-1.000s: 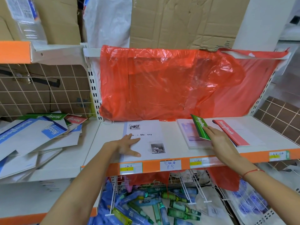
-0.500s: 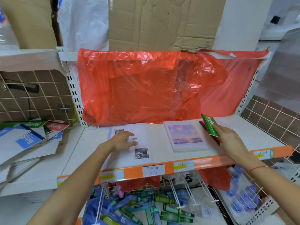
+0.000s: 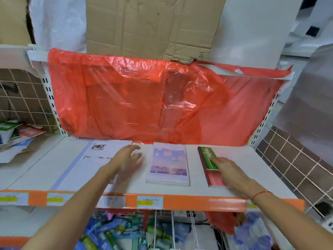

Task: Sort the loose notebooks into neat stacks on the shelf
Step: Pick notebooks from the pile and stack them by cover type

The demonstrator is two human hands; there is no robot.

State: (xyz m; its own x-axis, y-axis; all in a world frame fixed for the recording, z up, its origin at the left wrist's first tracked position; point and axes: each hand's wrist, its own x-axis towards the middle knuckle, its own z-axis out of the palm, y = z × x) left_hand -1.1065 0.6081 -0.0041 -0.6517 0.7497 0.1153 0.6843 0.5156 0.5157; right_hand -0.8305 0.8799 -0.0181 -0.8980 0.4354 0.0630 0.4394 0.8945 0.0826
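A green notebook [image 3: 207, 154] lies flat on a red notebook [image 3: 215, 180] at the right of the white shelf [image 3: 252, 177]. My right hand [image 3: 229, 171] rests on the green cover with fingers stretched out. A stack of pastel-cover notebooks [image 3: 168, 164] sits in the middle. A large white notebook [image 3: 93, 159] with printed letters lies at the left. My left hand [image 3: 127, 157] is blurred, fingers spread, over that notebook's right edge, and holds nothing.
A loose pile of green, red and blue notebooks [image 3: 19, 132] lies on the neighbouring shelf at far left. Red plastic sheeting [image 3: 153, 105] covers the shelf's back. The front rim [image 3: 183, 202] is orange with price labels. Wire baskets of goods [image 3: 126, 231] hang below.
The green notebook, held tilted in my right hand before, now lies flat on the red one. My left hand has shifted right, off the middle of the white notebook.
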